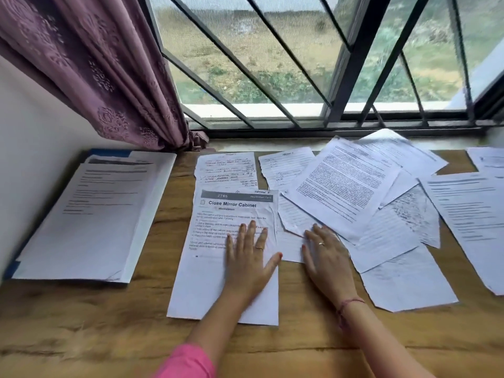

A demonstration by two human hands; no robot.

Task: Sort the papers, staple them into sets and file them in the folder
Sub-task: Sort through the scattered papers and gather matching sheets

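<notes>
Both hands are flat, fingers spread, gripping nothing: left hand [249, 251] presses the white printed "Close Mirror Cabinet" sheet [226, 257], right hand [326, 255] rests on the loose overlapping pile of white papers [354, 192] spread over the wooden table [81, 323]. Over on the left, the blue folder [16, 268] lies open with a stack of printed pages [90, 214] in it.

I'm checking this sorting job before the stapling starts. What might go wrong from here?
1. The loose pile on the right overlaps at many angles; the right hand lying flat on its edge could drag neighbouring sheets along and mix sets.
2. The Close Mirror Cabinet sheet under the left hand is creased near its right edge, so pushing it may tear or wrinkle it further.
3. The window looks partly open at the right; a draught might scatter pages.
</notes>
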